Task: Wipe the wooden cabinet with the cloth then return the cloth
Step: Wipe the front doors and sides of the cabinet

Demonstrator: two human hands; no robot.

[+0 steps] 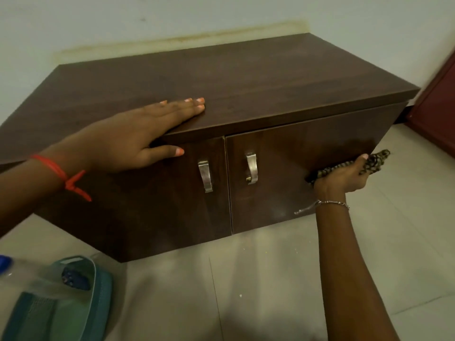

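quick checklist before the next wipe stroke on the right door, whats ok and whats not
1. Cloth gripped: ok. The right hand is closed around the patterned cloth.
2. Cloth on the wood: ok. It is pressed against the right door near its outer edge.
3. Cabinet steadied: ok. The left hand lies flat on the cabinet top, thumb over the front edge.
4. Doors closed: ok. Both doors sit shut, with both metal handles clear of the hands.
5. Stroke path: ok. Nothing sits between the cloth and the handles.
6. Place to return the cloth: cannot tell. No such place is identifiable in view.
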